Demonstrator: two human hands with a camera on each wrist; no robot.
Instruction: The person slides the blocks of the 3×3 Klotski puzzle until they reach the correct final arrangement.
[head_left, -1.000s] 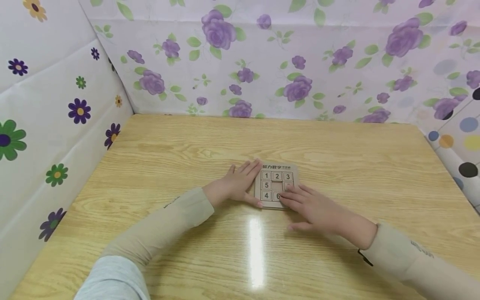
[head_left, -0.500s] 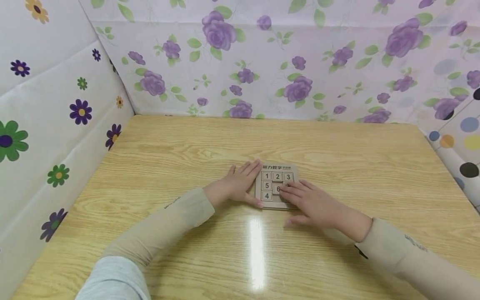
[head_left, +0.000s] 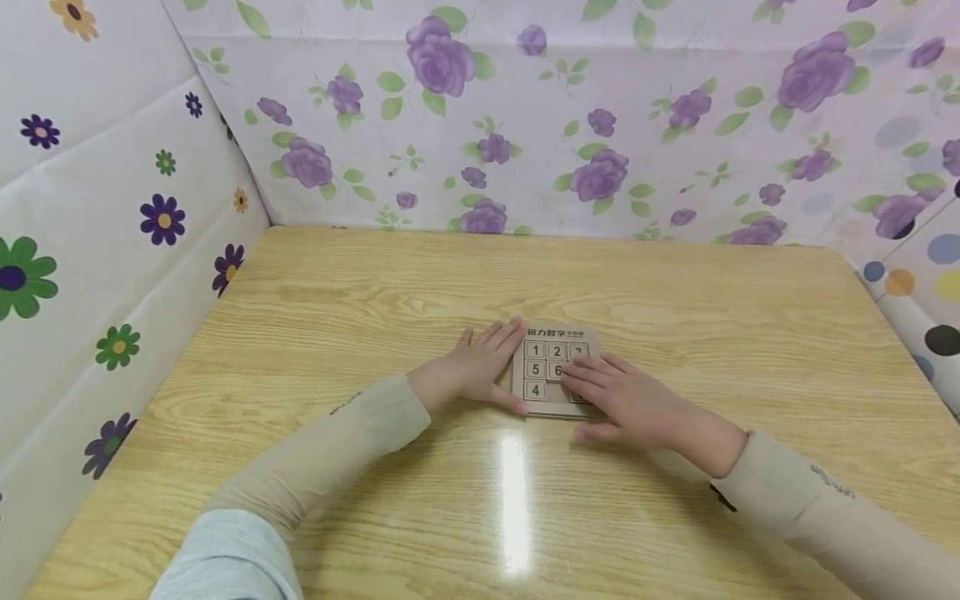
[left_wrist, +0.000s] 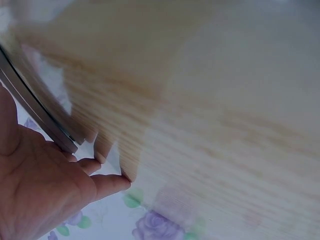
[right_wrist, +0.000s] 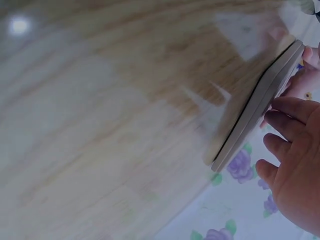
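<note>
A wooden number sliding puzzle [head_left: 547, 409] lies on the table, slightly right of centre in the head view. My left hand [head_left: 480, 367] braces its left side, fingers spread at the far corner and thumb at the near one. My right hand [head_left: 626, 402] reaches over from the right, straight fingertips on the tiles beside the 6 tile [head_left: 554, 372]. Tiles 1, 2 and 3 fill the top row, 5 and 6 stand below, and 4 is at bottom left. A gap shows under the 6. My right fingers hide the middle-right tile and part of the bottom-right one.
The light wood table [head_left: 375, 283] surrounds the puzzle and carries a bright glare strip in front of it. Flowered cloth [head_left: 525, 192] hangs behind the table, with more patterned cloth along the left and right sides.
The 6 tile has slid away from me, from the bottom middle slot into the centre, leaving a gap below. My right hand moved with it; my left hand kept its place.
</note>
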